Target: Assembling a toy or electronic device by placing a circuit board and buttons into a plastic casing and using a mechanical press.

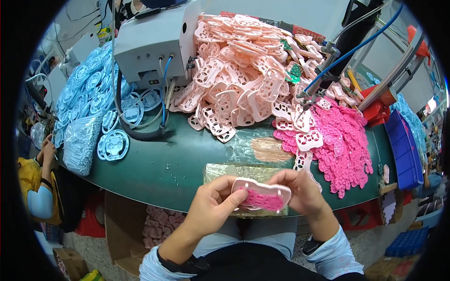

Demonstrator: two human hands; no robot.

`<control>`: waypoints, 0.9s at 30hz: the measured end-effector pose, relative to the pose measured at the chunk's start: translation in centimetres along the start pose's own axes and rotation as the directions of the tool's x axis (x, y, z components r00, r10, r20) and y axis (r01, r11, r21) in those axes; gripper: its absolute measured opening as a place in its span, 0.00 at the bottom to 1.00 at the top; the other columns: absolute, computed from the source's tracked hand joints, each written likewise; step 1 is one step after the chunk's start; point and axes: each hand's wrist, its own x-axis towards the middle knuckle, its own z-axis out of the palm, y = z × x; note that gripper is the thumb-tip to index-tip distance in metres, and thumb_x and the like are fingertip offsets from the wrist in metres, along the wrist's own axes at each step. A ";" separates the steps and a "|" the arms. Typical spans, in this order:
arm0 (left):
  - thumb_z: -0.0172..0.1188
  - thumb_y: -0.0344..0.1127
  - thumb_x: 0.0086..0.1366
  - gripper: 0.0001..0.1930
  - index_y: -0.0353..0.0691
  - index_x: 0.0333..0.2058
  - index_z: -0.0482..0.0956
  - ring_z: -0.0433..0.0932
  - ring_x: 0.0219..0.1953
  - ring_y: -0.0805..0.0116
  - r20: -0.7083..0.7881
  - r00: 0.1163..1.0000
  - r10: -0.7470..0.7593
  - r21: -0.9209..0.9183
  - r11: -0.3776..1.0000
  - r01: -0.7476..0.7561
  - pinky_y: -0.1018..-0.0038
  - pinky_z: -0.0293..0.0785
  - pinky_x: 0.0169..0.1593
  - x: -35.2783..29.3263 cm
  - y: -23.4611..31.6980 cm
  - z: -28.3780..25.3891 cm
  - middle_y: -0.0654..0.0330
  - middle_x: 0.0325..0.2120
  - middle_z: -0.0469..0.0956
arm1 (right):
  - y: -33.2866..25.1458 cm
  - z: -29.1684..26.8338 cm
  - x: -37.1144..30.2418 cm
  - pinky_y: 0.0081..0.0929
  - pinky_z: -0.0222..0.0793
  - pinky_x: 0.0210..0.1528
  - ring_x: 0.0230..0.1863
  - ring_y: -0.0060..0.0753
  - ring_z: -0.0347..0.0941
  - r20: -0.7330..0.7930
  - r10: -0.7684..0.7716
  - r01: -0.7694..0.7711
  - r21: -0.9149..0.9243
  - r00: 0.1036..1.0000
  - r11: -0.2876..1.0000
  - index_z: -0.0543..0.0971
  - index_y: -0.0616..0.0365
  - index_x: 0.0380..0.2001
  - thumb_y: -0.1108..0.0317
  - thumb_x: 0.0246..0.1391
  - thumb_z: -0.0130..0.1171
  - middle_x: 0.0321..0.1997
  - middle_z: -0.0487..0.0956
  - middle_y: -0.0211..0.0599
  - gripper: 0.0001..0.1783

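Observation:
Just above the table's near edge, a pale pink plastic shell point(253, 184) is tilted up between my hands. A hot pink plastic insert point(263, 200) lies against its inner side, with small pale posts showing around it. My left hand point(213, 203) is closed on the shell's left end, its thumb pressed on the insert. At the right end, the fingers of my right hand point(302, 191) are pinched at the shell's edge; its fingertips are partly hidden. Beneath them sits a block wrapped in yellowish film point(218, 174).
A big heap of pale pink shells point(229, 79) covers the back of the green table point(145, 178). Hot pink inserts point(347, 150) are piled at right, beside a blue bin point(404, 150). A grey machine point(150, 47), blue parts point(89, 89) and a bag of small pieces point(80, 145) stand left, near another person point(40, 196).

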 end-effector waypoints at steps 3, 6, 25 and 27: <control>0.58 0.32 0.66 0.12 0.30 0.44 0.78 0.77 0.36 0.77 0.139 0.987 -0.081 0.229 0.972 0.048 0.77 0.74 0.42 0.8 1.4 -0.9 0.60 0.37 0.80 | -0.9 -2.3 0.0 0.29 0.78 0.44 0.38 0.31 0.79 0.098 0.221 -0.196 -0.215 0.970 0.957 0.71 0.72 0.49 0.56 0.66 0.48 0.41 0.78 0.45 0.24; 0.59 0.32 0.64 0.12 0.31 0.43 0.79 0.76 0.38 0.74 0.172 0.985 -0.023 0.309 0.951 -0.032 0.75 0.72 0.44 1.7 2.4 -0.8 0.59 0.36 0.80 | -0.6 -1.2 0.4 0.41 0.77 0.50 0.48 0.47 0.78 0.254 0.318 -0.307 -0.083 0.913 0.948 0.69 0.72 0.50 0.60 0.63 0.53 0.47 0.77 0.56 0.23; 0.56 0.62 0.57 0.42 0.41 0.64 0.62 0.57 0.69 0.59 0.456 0.846 0.275 0.884 -0.035 -0.465 0.53 0.41 0.69 -1.3 -2.0 1.9 0.56 0.65 0.62 | 3.0 -2.5 1.4 0.38 0.68 0.61 0.57 0.37 0.72 0.110 -0.017 -0.006 0.209 0.994 0.978 0.60 0.64 0.63 0.59 0.56 0.57 0.58 0.72 0.47 0.35; 0.56 0.62 0.57 0.42 0.42 0.64 0.63 0.57 0.68 0.62 0.457 0.851 0.260 0.884 -0.025 -0.467 0.49 0.42 0.69 -1.5 -1.6 1.9 0.57 0.64 0.62 | 3.2 -2.6 1.1 0.38 0.68 0.61 0.57 0.37 0.72 0.088 0.005 -0.027 0.241 0.996 0.970 0.60 0.62 0.63 0.60 0.57 0.57 0.58 0.71 0.48 0.34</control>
